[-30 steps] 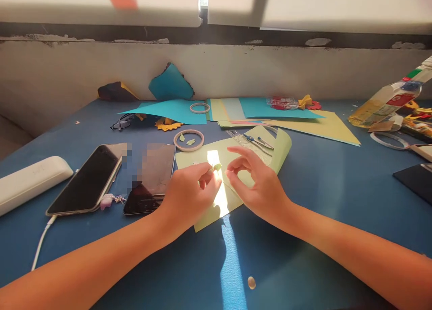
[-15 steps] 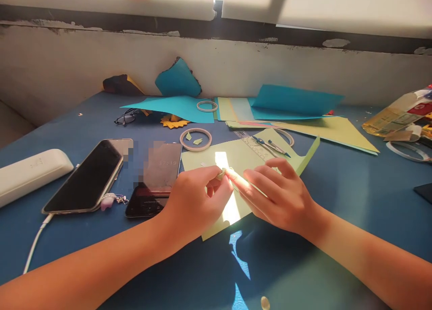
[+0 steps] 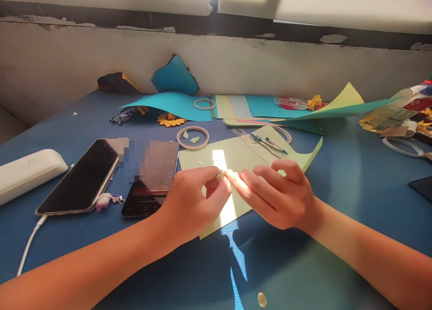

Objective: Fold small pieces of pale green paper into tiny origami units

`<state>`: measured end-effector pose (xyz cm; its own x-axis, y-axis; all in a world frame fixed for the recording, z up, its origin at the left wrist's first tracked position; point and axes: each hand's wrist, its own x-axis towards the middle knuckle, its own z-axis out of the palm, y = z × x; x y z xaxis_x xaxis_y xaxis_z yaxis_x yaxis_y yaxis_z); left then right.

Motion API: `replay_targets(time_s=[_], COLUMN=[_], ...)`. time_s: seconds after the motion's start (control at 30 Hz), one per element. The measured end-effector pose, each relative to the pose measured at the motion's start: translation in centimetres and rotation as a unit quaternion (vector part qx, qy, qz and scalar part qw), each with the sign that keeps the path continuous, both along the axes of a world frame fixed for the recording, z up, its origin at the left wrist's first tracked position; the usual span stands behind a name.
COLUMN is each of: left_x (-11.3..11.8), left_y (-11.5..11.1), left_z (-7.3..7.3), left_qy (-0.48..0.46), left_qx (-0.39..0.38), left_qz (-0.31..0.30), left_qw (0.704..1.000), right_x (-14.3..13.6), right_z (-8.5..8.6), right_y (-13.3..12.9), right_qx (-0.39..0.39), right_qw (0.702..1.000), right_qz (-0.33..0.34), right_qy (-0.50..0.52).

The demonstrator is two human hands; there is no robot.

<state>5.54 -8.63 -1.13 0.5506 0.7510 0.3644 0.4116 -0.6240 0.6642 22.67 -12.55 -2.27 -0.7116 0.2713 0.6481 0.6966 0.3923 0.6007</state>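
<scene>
Above a pale green sheet (image 3: 192, 159), my left hand (image 3: 199, 193) pinches a small green paper piece (image 3: 221, 175) between thumb and index finger. My right hand (image 3: 280, 193) meets it from the right, its fingertips pressed together at the same piece; the thumb is mostly hidden. A strip of sunlight falls across the fingertips and the sheet. Behind the hands, a clear ruler (image 3: 258, 150) and a blue compass (image 3: 266, 143) lie on the sheet. Two cut green bits (image 3: 195, 140) rest inside a tape roll (image 3: 179, 139) beyond my left hand.
Two phones (image 3: 81, 179) (image 3: 158, 175) and a white case (image 3: 30, 172) lie at the left. Blue sheets (image 3: 168, 104), a smaller tape roll (image 3: 204, 104) and glasses (image 3: 121, 117) are at the back. A bottle (image 3: 388, 112) lies at the right, near another tape roll (image 3: 403, 147).
At the back right, the blue and yellow sheets have shifted and lifted, uncovering a clear-and-red packet and an orange paper piece. My hands remain together, with small finger movements. The view has shifted slightly.
</scene>
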Motion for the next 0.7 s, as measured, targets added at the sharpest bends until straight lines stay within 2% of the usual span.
replay_targets(time_s=[0.33, 0.7], left_x=[-0.4, -0.5], left_y=[-0.6, -1.0], left_z=[0.1, 0.5], left_qy=[-0.023, -0.055], left_qx=[0.025, 0.048], left_qz=[-0.044, -0.046], left_qw=[0.998, 0.996], right_x=[0.4, 0.8], right_z=[0.3, 0.4], right_y=[-0.2, -1.3], right_qx=[0.055, 0.021], right_qw=[0.996, 0.998], right_qz=[0.074, 0.063], right_qy=[0.008, 0.001])
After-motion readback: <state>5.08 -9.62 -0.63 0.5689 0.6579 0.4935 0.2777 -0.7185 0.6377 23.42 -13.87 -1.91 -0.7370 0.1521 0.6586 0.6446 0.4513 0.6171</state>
